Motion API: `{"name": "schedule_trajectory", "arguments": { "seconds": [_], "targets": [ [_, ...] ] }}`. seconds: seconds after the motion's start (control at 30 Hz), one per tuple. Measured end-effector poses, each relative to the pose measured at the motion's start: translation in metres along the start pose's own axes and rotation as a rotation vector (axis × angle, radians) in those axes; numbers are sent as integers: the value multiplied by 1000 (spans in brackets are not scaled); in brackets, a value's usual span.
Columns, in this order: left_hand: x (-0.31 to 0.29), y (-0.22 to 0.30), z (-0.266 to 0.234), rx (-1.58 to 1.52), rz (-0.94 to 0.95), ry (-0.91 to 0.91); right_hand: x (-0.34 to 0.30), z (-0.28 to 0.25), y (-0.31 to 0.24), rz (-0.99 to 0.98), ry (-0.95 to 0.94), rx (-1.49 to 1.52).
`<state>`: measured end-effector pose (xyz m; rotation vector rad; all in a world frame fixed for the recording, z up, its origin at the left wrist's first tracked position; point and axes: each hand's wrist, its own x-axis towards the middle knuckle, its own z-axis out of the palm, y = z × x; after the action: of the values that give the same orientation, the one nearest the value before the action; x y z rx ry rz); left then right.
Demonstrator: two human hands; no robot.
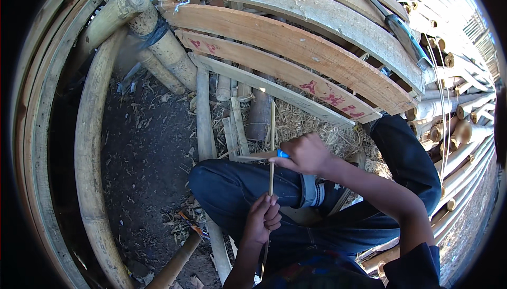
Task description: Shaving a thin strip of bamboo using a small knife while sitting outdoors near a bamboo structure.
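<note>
A thin bamboo strip (272, 122) stands nearly upright in front of me, its upper end close to the wooden slats. My left hand (261, 220) is closed round its lower part, and the tail runs down beside my forearm. My right hand (306, 154) grips a knife, with a bit of blue showing at the handle. The knife's blade (255, 156) points left and crosses the strip above my left hand, seemingly against it. My bent leg in dark trousers (232, 181) lies beneath the strip and both hands.
A slatted wooden bench (296, 41) with red marks spans the far side. On it rests a handsaw (404, 35) with a blue handle. Bamboo poles (472, 107) are stacked at the right. A thick bamboo frame (90, 130) stands left, beside dark ground (148, 141) strewn with shavings.
</note>
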<state>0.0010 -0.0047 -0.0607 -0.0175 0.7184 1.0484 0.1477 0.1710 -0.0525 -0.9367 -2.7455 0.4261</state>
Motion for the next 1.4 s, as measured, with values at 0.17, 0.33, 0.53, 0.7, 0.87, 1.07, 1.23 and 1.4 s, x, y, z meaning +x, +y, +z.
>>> {"name": "schedule_trajectory", "arguments": {
  "seconds": [0.17,0.33,0.53,0.7,0.87,1.07,1.23,1.4],
  "targets": [
    [-2,4,-2,-67,-18,-80,-2,-4,25,214,100,78],
    [-7,-1,13,-7,-14,5,-12,0,-9,46,3,22],
    [-10,1,24,187,119,92,-3,-2,12,225,37,120],
    [-17,0,24,233,171,186,-16,3,-10,-158,-43,104],
    [-18,1,20,181,156,146,-15,8,-21,-96,33,125],
    [-14,5,21,172,159,132,-5,5,-20,33,80,160],
    [-21,-1,26,168,125,119,3,-5,3,-6,89,71],
    [-20,1,26,161,137,127,-19,-1,-26,-204,-3,69]
  ]
}}
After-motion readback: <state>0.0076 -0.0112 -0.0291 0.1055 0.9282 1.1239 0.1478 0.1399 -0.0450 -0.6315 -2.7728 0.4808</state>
